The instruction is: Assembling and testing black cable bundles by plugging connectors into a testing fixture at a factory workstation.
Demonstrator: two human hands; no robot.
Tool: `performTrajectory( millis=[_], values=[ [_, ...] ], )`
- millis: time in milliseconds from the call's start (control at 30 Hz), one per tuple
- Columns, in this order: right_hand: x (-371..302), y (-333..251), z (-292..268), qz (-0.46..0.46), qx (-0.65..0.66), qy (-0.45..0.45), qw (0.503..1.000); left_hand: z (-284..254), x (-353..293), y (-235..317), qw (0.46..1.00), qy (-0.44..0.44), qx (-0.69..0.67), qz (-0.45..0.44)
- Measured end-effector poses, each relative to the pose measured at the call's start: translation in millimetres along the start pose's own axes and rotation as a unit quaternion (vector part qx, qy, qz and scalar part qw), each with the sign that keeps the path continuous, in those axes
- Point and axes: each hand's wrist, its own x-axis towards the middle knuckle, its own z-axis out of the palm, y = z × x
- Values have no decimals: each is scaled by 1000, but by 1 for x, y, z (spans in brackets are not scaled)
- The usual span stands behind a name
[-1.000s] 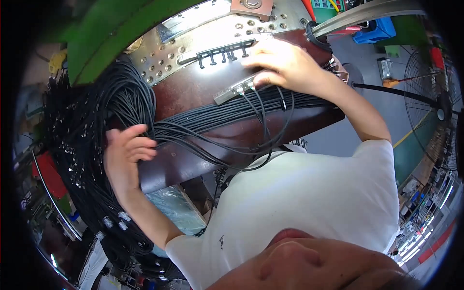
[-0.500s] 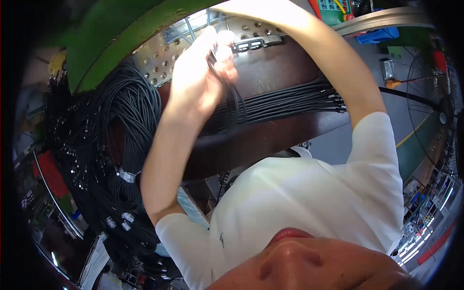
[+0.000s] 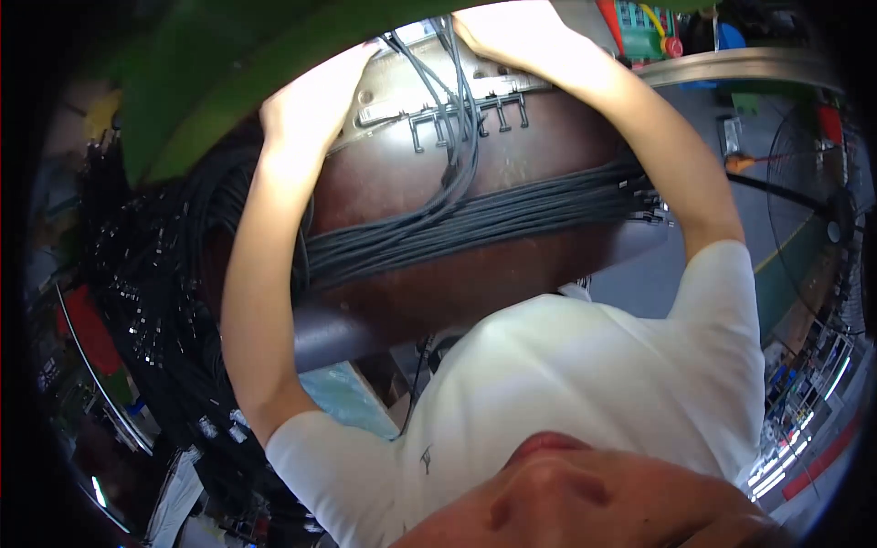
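Observation:
Both my hands reach up to the far edge of the view, beneath a green machine part. My left hand (image 3: pixel 331 87) lies over the perforated metal plate (image 3: pixel 384 102), left of several black cables (image 3: pixel 464 137). My right hand (image 3: pixel 489 35) is just right of the same cables, close to their upper ends. Glare and the green part hide the fingers of both hands, so any grip is unclear. The cables run down across a black pronged rack (image 3: pixel 502 113) at the plate's front edge and join a cable bundle (image 3: pixel 512 208) on the dark red-brown table (image 3: pixel 365 320).
The green machine part (image 3: pixel 210 100) curves over the work from the upper left. A large mass of black cables (image 3: pixel 137 301) with shiny ends hangs on the left. A fan (image 3: pixel 831 219) stands to the right, and a green crate (image 3: pixel 630 23) sits at the upper right.
My left hand has moved up and left, away from the rack, uncovering its prongs. The cables it held now stretch upward across the rack. My right hand has come into view.

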Motion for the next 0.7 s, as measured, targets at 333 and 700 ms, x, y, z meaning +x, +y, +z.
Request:
performTrajectory(
  millis=[333,700],
  values=[
    [8,3,8,28,18,-26,999,27,-6,-3,991,-6,-128,-37],
    [-4,5,-4,37,41,-39,998,24,-8,-11,996,36,-84,-21]
  ],
)
